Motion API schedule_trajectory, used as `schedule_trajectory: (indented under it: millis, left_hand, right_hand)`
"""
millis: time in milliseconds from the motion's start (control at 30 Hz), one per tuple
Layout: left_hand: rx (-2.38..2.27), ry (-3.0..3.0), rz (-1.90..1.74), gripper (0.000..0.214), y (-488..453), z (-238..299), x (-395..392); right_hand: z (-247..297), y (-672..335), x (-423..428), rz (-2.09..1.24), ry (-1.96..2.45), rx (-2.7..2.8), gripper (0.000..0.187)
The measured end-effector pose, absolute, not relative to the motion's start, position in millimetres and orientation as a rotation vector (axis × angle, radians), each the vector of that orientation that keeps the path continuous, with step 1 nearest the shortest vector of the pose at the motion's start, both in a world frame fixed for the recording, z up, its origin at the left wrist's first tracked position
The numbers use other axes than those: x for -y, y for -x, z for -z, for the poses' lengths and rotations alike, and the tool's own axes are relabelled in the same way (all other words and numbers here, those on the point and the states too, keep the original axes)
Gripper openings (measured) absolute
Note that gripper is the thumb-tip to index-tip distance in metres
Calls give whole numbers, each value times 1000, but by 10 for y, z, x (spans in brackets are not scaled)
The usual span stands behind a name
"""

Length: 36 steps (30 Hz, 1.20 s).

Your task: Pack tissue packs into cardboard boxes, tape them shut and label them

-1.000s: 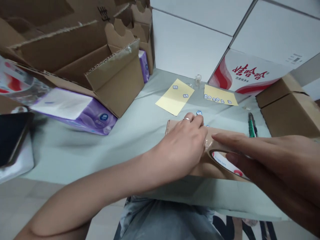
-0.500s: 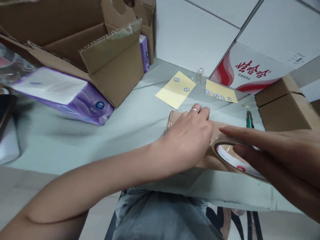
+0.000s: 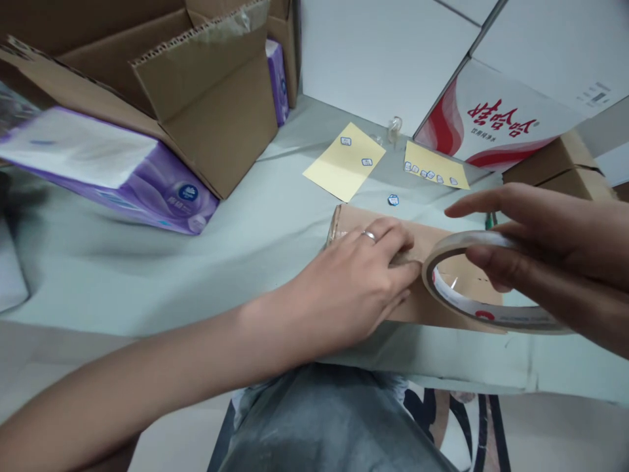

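Note:
A small flat cardboard box (image 3: pixel 432 242) lies on the pale green table near its front edge. My left hand (image 3: pixel 354 282), with a ring on one finger, rests palm down on the box with fingers stretched toward the tape. My right hand (image 3: pixel 545 249) grips a roll of clear tape (image 3: pixel 481 301) by its ring, held just above the box's right end and touching my left fingertips. A short strip of tape seems to run from the roll under my left fingers.
Two yellow sheets with small stickers (image 3: pixel 344 169) (image 3: pixel 433 174) lie behind the box, a loose sticker (image 3: pixel 393 199) between. An open brown carton (image 3: pixel 196 98) and purple tissue pack (image 3: pixel 113 177) stand left. White cartons (image 3: pixel 496 118), a brown box (image 3: pixel 560 170) and a green pen fill the right.
My right hand has lifted and tilted the tape roll up off the box. My left hand slid back toward me along the box, uncovering the loose sticker behind it.

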<state>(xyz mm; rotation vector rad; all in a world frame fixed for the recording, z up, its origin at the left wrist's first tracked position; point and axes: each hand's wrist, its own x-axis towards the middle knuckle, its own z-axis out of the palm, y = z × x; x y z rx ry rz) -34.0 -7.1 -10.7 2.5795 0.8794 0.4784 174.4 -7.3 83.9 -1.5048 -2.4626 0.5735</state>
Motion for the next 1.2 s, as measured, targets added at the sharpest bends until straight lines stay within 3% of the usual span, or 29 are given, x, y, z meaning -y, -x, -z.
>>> schedule_trajectory:
  millis: [133,300,433,500,633,833,967,1133,1200]
  left_hand:
    - [-871,-2558,-489,23,383,96,98]
    - [-975,-2162,-871,36,323,-105,68]
    - [-879,-2070,-986,31,180,-105,75]
    - [-865,-2092,-1028,30,137,-41,76]
    - [-851,-2137,-1062,40,141,54,54]
    - [-828,-2108,-1052,27,128,-5,-12]
    - [-824,-2016,-1092,16,72,-32,-58]
    - [-874,-1905,-1090,16,69,-20,-91]
    - [-891,-1900,-1081,17,76,-20,-84]
  right_hand:
    - [-834,-1764,99,-493,1505,2596,23]
    - [-873,-1730,140,-590,1449,2550,17]
    - [-938,-1896,28,-775,1417,2379,32]
    - [-873,-2128,-138,-701,1530,2190,39]
    - [-344,-2833,-594,-204,2306,1842,30]
    - [646,-3716,-838,-116,2721,1561,32]
    - [657,-3942,-735,-181,2600,1736,24]
    - [127,-3726,-489,-262,2012,2086,49]
    - [-100,-3514,-393,-315,1661,2295,46]
